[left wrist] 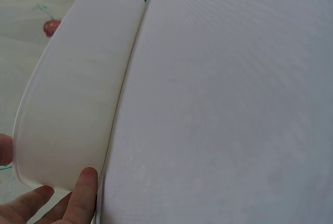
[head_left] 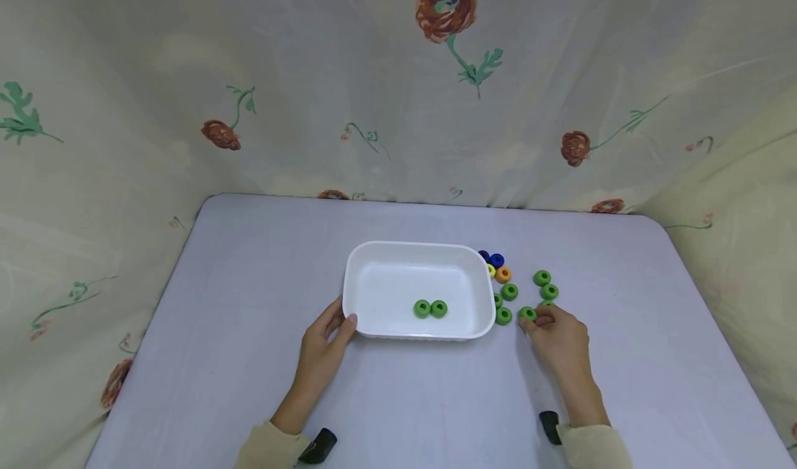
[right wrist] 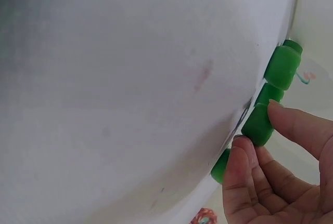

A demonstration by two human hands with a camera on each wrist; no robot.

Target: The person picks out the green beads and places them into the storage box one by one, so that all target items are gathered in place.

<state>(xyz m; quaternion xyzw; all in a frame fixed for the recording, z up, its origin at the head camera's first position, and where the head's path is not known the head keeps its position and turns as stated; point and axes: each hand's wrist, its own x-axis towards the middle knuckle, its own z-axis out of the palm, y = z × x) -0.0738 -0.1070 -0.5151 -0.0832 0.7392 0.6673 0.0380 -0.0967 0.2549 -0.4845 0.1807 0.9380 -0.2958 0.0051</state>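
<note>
Gripping a white tray (head_left: 386, 282) by its near left corner, the left hand (head_left: 322, 344) has its thumb at the rim and its other fingers against the outer wall, a hold that probably serves to steady the tray on the desk (head_left: 436, 400). The right hand (head_left: 557, 337) pinches a green ring (head_left: 527, 314) between thumb and fingertips, just beside the tray's right end; taking so small a piece by its outer side seems the natural choice, as its hole looks too narrow for a finger. Whether this ring touches the desk is hard to tell.

Two green rings (head_left: 422, 310) sit side by side inside the tray, towards its near wall. More green rings (head_left: 509, 291) lie outside, near the right hand, with an orange ring (head_left: 503, 274), a yellow one and blue ones close to the tray's right wall, perhaps grouped there for easy reach.

No brand, label or writing can be read on the tray or rings; the hanging cloth (head_left: 311, 61) behind carries only printed flowers.
</note>
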